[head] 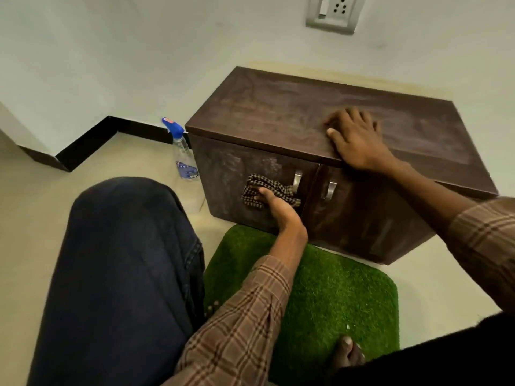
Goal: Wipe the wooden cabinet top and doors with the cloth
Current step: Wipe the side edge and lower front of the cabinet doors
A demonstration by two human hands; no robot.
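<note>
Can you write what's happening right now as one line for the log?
step: wiping left door | left hand: presses cloth on left door | right hand: flat on cabinet top | spray bottle: on floor, left of cabinet

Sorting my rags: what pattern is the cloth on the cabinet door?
The cloth is a brown-and-cream check, seen in the head view.

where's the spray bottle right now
In the head view the spray bottle stands upright on the floor at the cabinet's left end, close beside its side, near the wall's black skirting.
</note>
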